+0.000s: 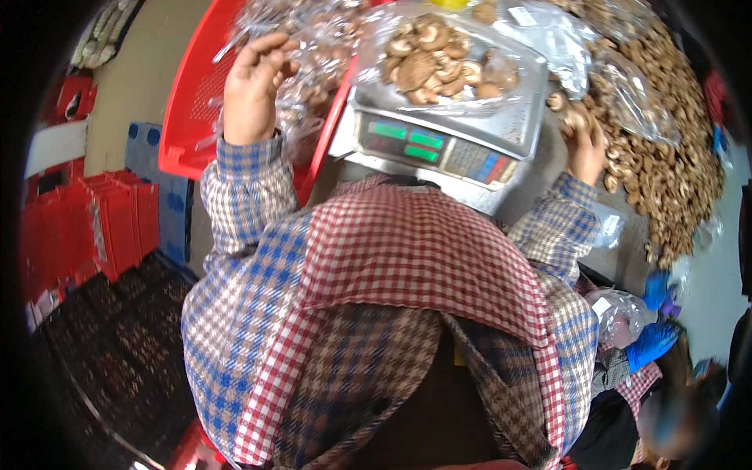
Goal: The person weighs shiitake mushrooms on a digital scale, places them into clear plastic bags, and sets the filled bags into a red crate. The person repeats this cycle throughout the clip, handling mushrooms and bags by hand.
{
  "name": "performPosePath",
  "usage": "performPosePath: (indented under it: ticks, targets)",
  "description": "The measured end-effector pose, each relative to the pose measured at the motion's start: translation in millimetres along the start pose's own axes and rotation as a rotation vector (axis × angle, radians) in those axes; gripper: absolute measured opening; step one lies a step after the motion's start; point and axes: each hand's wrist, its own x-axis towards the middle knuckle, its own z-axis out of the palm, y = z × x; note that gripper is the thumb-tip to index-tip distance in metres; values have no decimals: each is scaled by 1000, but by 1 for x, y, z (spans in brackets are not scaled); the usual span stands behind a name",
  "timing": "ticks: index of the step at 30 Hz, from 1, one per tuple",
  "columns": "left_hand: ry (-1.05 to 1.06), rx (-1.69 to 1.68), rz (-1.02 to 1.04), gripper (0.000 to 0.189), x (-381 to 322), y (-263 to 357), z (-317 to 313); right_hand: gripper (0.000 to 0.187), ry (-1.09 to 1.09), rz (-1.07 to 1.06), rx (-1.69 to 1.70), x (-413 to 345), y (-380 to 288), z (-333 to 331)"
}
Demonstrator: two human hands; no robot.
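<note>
My left hand (252, 94) is raised over a red plastic basket (197, 106) of clear-bagged mushrooms (320, 64). Its fingers are loosely bent, and nothing shows in them. An open clear plastic bag of brown mushrooms (429, 64), perhaps shiitake, lies on the steel pan of a digital scale (499, 132). The scale's green displays are lit. To the right of the scale, my right hand (587, 150) has its fingers around a mushroom (574, 120), slightly blurred, at the edge of a large mushroom heap (675, 158).
Empty-looking clear bags (634, 97) lie over the heap, and others are behind the scale. Red crates (117, 217) stand at left by a blue pallet (155, 182). At lower right, a co-worker in blue gloves (649, 343) is beside a clear bag (617, 317).
</note>
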Motion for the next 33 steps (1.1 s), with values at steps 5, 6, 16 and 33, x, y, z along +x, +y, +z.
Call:
performPosePath:
  ticks: [5, 6, 16, 33]
  targets:
    - [57, -22, -5, 22, -3, 3, -12, 39, 24, 193, -652, 15, 107, -83]
    - [33, -15, -3, 23, -4, 2, -7, 44, -33, 227, -699, 14, 108, -84]
    - [-379, 782, 371, 19, -15, -21, 98, 78, -129, -741, -1055, -35, -54, 146]
    - [-773, 319, 162, 19, -9, -30, 92, 8, -537, -428, -880, -115, -42, 73]
